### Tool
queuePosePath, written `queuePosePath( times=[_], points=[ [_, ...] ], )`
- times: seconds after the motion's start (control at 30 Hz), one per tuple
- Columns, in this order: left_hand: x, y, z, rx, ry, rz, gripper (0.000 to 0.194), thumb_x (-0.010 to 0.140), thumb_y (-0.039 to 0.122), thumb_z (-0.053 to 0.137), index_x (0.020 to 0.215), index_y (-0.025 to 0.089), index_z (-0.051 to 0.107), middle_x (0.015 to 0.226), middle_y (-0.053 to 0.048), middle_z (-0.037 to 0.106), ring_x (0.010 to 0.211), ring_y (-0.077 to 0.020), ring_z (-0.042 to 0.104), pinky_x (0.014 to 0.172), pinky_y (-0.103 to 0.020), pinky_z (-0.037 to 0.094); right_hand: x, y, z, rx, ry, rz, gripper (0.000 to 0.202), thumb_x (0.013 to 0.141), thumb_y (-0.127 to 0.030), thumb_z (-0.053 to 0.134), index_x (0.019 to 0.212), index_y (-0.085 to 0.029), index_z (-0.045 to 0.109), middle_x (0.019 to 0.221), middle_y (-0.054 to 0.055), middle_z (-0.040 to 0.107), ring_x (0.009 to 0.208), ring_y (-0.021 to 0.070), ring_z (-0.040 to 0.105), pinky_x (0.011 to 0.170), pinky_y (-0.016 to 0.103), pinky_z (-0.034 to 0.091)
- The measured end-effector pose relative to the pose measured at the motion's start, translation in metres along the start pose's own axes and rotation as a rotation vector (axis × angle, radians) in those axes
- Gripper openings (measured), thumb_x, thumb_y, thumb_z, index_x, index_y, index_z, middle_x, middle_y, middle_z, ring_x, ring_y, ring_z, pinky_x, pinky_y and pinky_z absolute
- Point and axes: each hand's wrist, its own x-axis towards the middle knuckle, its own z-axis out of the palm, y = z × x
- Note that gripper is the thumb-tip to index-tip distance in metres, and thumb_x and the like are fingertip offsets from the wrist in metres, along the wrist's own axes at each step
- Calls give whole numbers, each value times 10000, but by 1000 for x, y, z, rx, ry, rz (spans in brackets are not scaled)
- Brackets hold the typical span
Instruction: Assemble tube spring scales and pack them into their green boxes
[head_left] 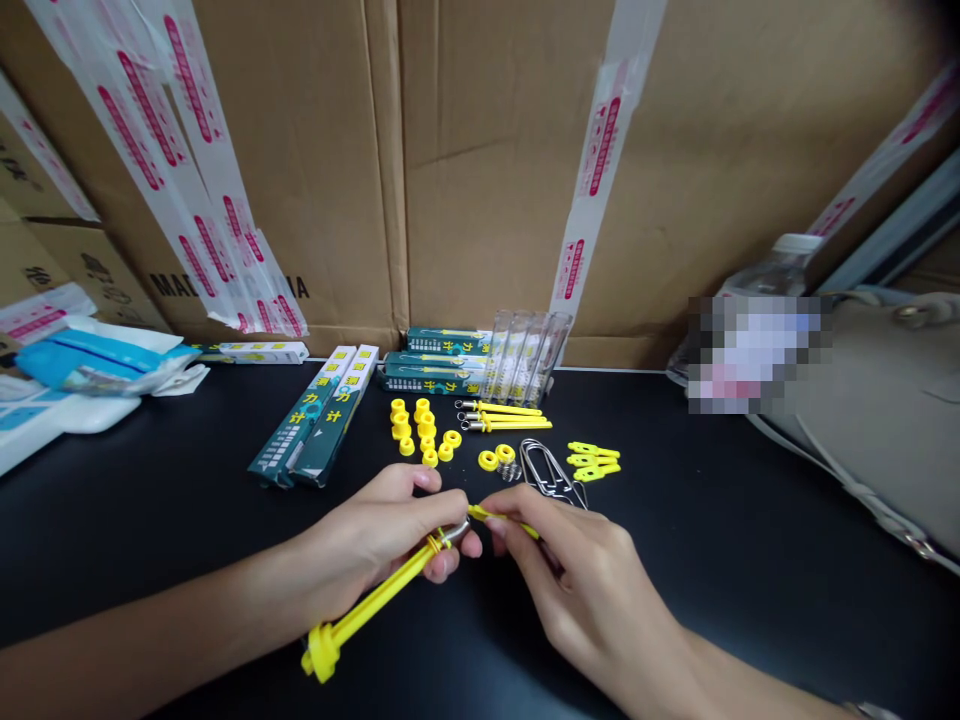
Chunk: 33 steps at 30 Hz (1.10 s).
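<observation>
My left hand (397, 530) is closed around the spring end of a long yellow rod (382, 600), whose wide yellow end points down to the left. Thumb and fingers of my right hand (577, 570) pinch a small yellow piece (529, 528), its tip touching or very near the metal at my left fingertips. Beyond my hands lie several yellow caps (401, 425), yellow rings (488, 461), small springs (509, 470), large metal clips (551, 472), yellow rods with metal ends (510, 424) and flat yellow pieces (595, 470).
Two green-and-white boxes (304, 425) lie left of the caps. More boxes (435, 375) and clear tubes (525, 355) are behind. A blue packet (105, 355) is at the left, a bottle (784, 268) and a bag (877, 400) at the right. Cardboard (487, 150) closes off the back.
</observation>
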Motion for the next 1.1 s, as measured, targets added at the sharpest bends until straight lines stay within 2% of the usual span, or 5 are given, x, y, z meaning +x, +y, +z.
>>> queuePosePath(
  times=[0.3, 0.53, 0.67, 0.87, 1.1],
  points=[
    [-2, -1, 2, -17, 10, -26, 183, 856, 147, 537, 820, 211, 369, 603, -2, 668, 391, -50, 491, 423, -169, 337, -1, 1, 6, -52, 37, -50, 214, 959, -41, 409, 1032, -180, 554, 780, 18, 660, 652, 148, 641, 614, 251, 503],
    [-5, 5, 4, -17, 58, -35, 165, 878, 99, 457, 804, 210, 360, 513, 30, 614, 360, -32, 436, 410, -151, 291, -9, 1, 12, -184, 82, -193, 241, 926, 8, 431, 1056, -146, 563, 850, 71, 699, 690, 178, 664, 632, 277, 535],
    [-8, 7, 6, 38, 69, 76, 198, 831, 87, 490, 785, 219, 349, 510, 41, 599, 404, -44, 441, 425, -160, 303, -4, -4, 8, -53, 123, -47, 212, 954, -42, 429, 1021, -186, 570, 821, 15, 691, 657, 123, 669, 641, 215, 519],
    [-4, 1, 8, 62, 69, 167, 176, 823, 116, 519, 768, 210, 380, 533, 51, 576, 453, -54, 452, 442, -170, 291, 0, -10, 0, 215, 24, 207, 146, 1004, -239, 458, 949, -219, 592, 789, -3, 703, 634, 125, 674, 580, 216, 478],
    [-2, -5, 7, 8, 31, 246, 183, 900, 133, 473, 740, 192, 408, 584, 51, 577, 511, -55, 474, 527, -195, 357, 5, -1, -1, 327, 7, 397, 180, 1023, -357, 419, 1057, -223, 532, 773, -11, 608, 646, 124, 571, 499, 213, 391]
  ],
)
